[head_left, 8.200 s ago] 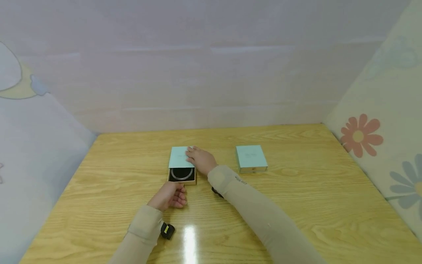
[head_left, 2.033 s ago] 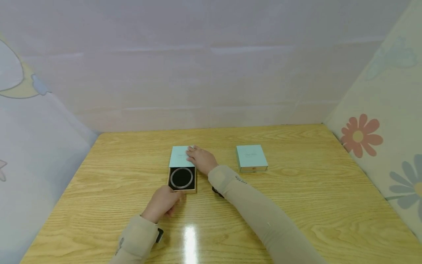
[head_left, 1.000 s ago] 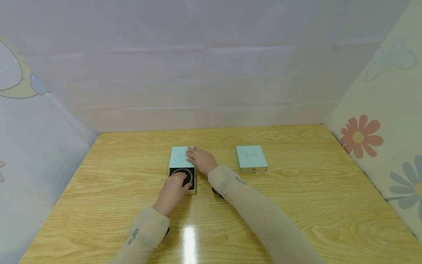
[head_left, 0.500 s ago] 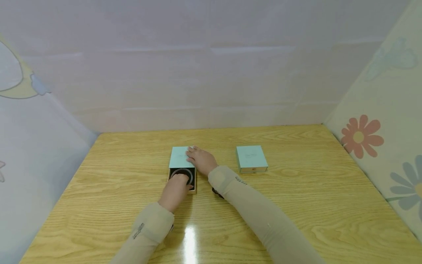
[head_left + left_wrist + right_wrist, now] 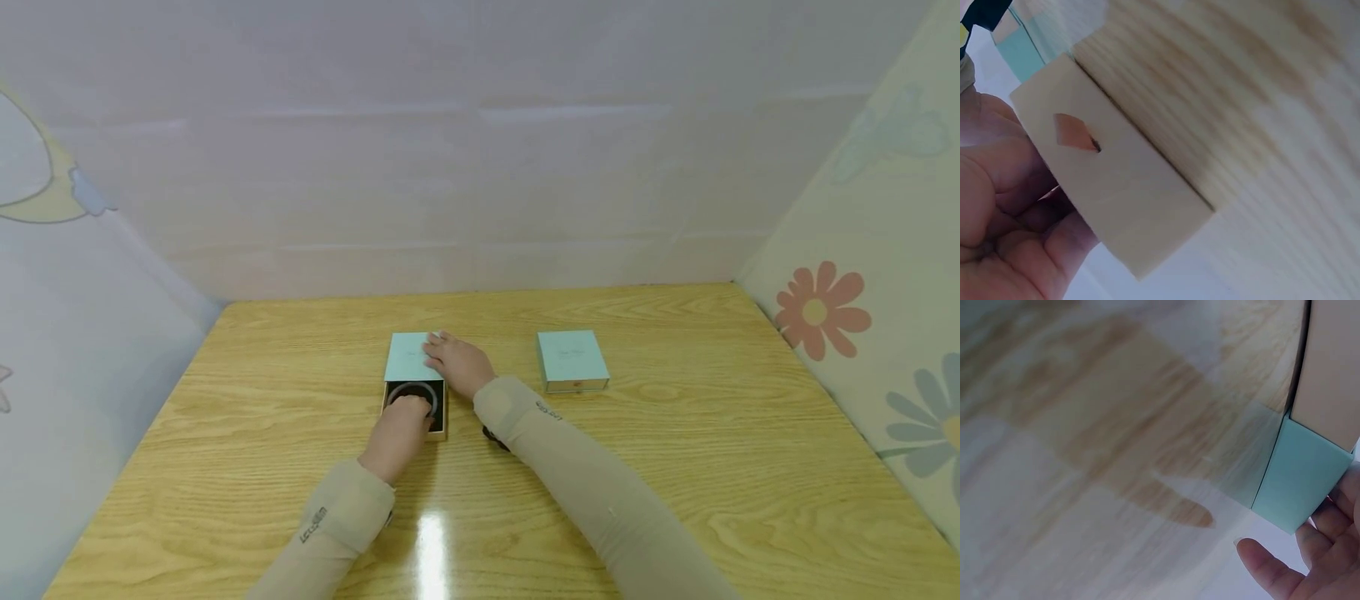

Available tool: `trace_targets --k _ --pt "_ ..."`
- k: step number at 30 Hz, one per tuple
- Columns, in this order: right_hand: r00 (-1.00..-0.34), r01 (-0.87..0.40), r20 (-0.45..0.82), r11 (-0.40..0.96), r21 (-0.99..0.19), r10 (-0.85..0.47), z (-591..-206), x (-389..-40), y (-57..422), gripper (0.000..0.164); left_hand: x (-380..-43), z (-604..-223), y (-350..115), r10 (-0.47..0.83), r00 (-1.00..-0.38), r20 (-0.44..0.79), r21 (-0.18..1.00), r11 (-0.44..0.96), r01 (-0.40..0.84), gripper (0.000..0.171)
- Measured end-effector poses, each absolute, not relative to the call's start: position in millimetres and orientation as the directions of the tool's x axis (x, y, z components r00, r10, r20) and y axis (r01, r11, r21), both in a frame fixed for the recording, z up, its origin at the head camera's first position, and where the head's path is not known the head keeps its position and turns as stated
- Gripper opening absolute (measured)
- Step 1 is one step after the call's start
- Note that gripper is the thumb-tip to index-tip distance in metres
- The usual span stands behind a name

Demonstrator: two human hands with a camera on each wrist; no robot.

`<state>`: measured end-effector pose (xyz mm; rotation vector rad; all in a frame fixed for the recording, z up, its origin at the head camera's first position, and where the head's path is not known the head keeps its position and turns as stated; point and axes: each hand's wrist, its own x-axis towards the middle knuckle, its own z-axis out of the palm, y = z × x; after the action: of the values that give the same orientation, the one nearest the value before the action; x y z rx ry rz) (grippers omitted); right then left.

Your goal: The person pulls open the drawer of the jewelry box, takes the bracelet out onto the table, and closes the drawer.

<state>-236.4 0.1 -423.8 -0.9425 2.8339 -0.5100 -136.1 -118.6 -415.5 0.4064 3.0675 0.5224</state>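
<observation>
A pale mint slide-out box stands on the table with its drawer pulled toward me. Inside, on black lining, lies a thin greyish bangle. My left hand reaches into the drawer, fingers and thumb bent round the bangle's near side; the fingertips are hidden. In the left wrist view the drawer's pale front with a small brown tab hides part of the fingers. My right hand rests on the sleeve's right side with fingers laid out; the right wrist view shows its thumb apart from the box.
A second mint box, shut, stands on the wooden table to the right of my right hand. A pale curtain-like wall closes off the back, with patterned panels at both sides.
The drawer has been pulled further out. My left hand has then moved from the drawer's front up into it, and its fingers have drawn together at the bangle. The right hand stays put.
</observation>
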Motion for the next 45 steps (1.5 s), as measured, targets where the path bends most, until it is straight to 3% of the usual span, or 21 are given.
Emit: trace_targets --k 11,20,37,45 --pt "-0.801 -0.557 0.005 0.744 -0.369 -0.598 -425.7 -237.7 1.3 0.044 -130.4 -420.6 -117.8 0.266 -0.94 0.216 0.227 0.922 0.313 0.02" --pt "-0.8 -0.56 0.011 0.742 -0.368 -0.599 -425.4 -238.2 0.5 0.043 -124.6 -419.5 -118.5 0.315 -0.892 0.325 0.076 0.931 0.357 0.012" --pt "-0.804 -0.56 0.006 0.754 -0.342 -0.594 -428.4 -239.6 0.4 0.044 -119.7 -420.0 -130.8 0.216 -0.924 0.316 0.302 0.9 0.313 0.019" --pt "-0.804 -0.565 0.017 0.754 -0.336 -0.595 -428.0 -238.5 -0.6 0.044 -119.5 -412.7 -137.4 0.095 -0.94 0.329 0.442 0.864 0.242 0.011"
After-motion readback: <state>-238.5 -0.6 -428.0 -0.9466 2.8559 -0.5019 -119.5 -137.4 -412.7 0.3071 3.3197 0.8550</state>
